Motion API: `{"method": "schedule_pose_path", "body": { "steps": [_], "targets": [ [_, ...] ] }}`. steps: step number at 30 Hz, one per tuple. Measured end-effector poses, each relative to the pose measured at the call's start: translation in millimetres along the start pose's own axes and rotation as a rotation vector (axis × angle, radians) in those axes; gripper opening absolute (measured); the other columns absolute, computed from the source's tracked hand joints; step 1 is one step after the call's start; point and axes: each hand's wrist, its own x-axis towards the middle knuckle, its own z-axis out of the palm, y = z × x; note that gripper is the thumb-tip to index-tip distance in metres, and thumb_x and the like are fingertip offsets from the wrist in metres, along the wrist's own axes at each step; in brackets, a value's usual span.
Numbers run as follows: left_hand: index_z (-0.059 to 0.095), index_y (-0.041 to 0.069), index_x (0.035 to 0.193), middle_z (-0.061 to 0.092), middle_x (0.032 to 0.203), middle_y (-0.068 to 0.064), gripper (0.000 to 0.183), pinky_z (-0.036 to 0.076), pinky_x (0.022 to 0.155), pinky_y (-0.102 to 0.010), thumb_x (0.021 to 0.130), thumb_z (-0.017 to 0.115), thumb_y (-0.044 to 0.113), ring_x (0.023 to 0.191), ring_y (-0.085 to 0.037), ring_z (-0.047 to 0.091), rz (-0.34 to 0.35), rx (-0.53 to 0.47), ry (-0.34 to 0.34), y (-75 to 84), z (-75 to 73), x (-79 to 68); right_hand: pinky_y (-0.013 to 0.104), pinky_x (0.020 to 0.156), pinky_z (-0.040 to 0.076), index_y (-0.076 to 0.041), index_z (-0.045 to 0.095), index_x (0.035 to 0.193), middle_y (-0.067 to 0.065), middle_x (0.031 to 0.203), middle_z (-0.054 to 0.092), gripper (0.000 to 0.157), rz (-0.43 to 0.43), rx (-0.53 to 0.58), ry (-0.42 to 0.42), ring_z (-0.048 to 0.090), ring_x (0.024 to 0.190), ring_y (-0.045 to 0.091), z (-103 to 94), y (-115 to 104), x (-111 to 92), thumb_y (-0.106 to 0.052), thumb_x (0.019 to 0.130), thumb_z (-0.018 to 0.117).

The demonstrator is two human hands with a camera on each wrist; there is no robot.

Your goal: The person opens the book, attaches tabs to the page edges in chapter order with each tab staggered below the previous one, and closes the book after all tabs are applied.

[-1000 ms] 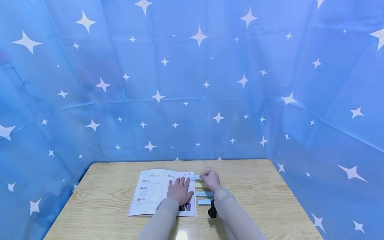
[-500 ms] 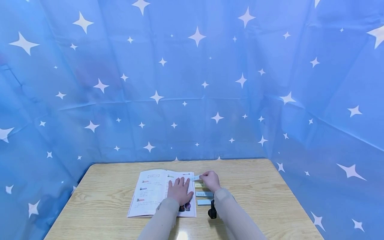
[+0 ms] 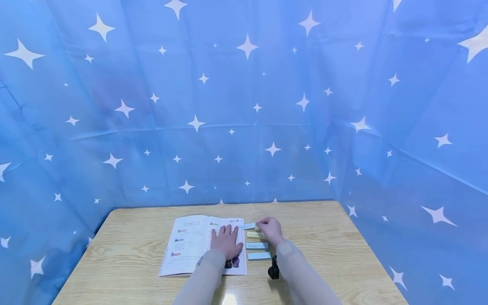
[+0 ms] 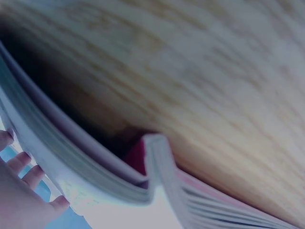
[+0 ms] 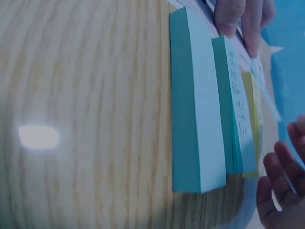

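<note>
An open book (image 3: 187, 250) lies on the table. My left hand (image 3: 226, 242) rests on its right page, fingers spread; in the left wrist view these fingers (image 4: 33, 176) show beyond the book's thick edge. A light blue sticky strip (image 3: 247, 226) with handwriting overlaps the upper right page edge and sticks out to the right. My right hand (image 3: 271, 231) is at the strip's outer end. In the right wrist view the right hand (image 5: 286, 183) has loosely bent fingers apart from the strip (image 5: 267, 90), with nothing between them.
Right of the book lie a yellow sticky-note pad (image 3: 255, 234), a blue pad with writing (image 3: 257, 245) and a plain light blue pad (image 3: 259, 256). A black wrist camera (image 3: 273, 271) hangs under the right sleeve. A blue star-printed curtain (image 3: 213, 169) stands behind the wooden table (image 3: 324, 254).
My right hand pinched the strip's outer end earlier; now it has let go and shifted slightly right. The left hand stays on the page. The head view has turned slightly.
</note>
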Motion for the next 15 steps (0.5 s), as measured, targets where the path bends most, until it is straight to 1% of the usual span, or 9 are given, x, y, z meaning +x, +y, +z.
{"method": "schedule_pose_path", "body": {
  "steps": [4,6,8,9,12,13,15],
  "targets": [
    [0.044,0.016,0.147,0.040,0.149,-0.012,0.065,0.021,0.110,-0.064,0.094,0.050,0.053,0.137,-0.034,0.034,0.001,-0.003,0.004,-1.3,1.0,1.0,0.033,0.061,0.050,-0.001,0.071,0.095,0.007,0.086,0.067,0.018,-0.048,-0.016,-0.012,0.058,0.068,0.019,-1.9,1,-4,-0.017,0.094,0.062],
    [0.045,0.016,0.146,0.042,0.147,-0.011,0.063,0.022,0.109,-0.065,0.094,0.050,0.052,0.136,-0.034,0.035,0.006,-0.001,0.016,-2.6,3.0,2.8,0.034,0.060,0.050,-0.003,0.070,0.096,0.006,0.085,0.067,0.016,-0.115,-0.059,-0.039,0.058,0.066,0.018,-1.0,1,-8,-0.017,0.094,0.063],
    [0.046,0.018,0.146,0.043,0.146,-0.010,0.060,0.023,0.108,-0.064,0.095,0.049,0.050,0.135,-0.033,0.036,0.007,0.010,0.021,-4.1,5.7,4.8,0.035,0.062,0.051,-0.007,0.071,0.095,0.003,0.087,0.066,0.013,-0.211,-0.155,-0.065,0.058,0.069,0.017,0.8,-1,-14,-0.018,0.093,0.064],
    [0.046,0.018,0.145,0.044,0.145,-0.010,0.059,0.024,0.108,-0.064,0.095,0.049,0.049,0.134,-0.033,0.037,0.009,0.019,0.027,-4.7,6.5,5.7,0.037,0.067,0.051,-0.009,0.071,0.094,0.002,0.088,0.067,0.011,-0.264,-0.209,-0.076,0.060,0.071,0.017,1.9,-3,-18,-0.018,0.092,0.065],
    [0.048,0.019,0.145,0.046,0.142,-0.009,0.053,0.026,0.107,-0.064,0.097,0.049,0.044,0.132,-0.032,0.039,0.012,0.038,0.027,-5.5,7.5,7.2,0.046,0.078,0.047,-0.011,0.073,0.091,0.001,0.092,0.069,0.009,-0.454,-0.405,-0.093,0.063,0.082,0.018,5.8,-9,-34,-0.018,0.087,0.070],
    [0.048,0.020,0.145,0.047,0.141,-0.008,0.052,0.028,0.106,-0.064,0.098,0.049,0.042,0.131,-0.032,0.040,0.011,0.049,0.024,-5.5,7.0,7.4,0.048,0.080,0.046,-0.012,0.073,0.090,-0.001,0.093,0.069,0.008,-0.505,-0.471,-0.096,0.063,0.086,0.018,7.4,-11,-39,-0.018,0.086,0.071],
    [0.050,0.020,0.143,0.049,0.139,-0.007,0.049,0.031,0.105,-0.063,0.098,0.050,0.039,0.128,-0.031,0.043,0.010,0.071,0.022,-5.0,5.1,7.9,0.051,0.081,0.044,-0.012,0.074,0.088,-0.001,0.093,0.070,0.008,-0.593,-0.575,-0.108,0.064,0.087,0.018,10.1,-14,-50,-0.019,0.083,0.073]
  ]
}}
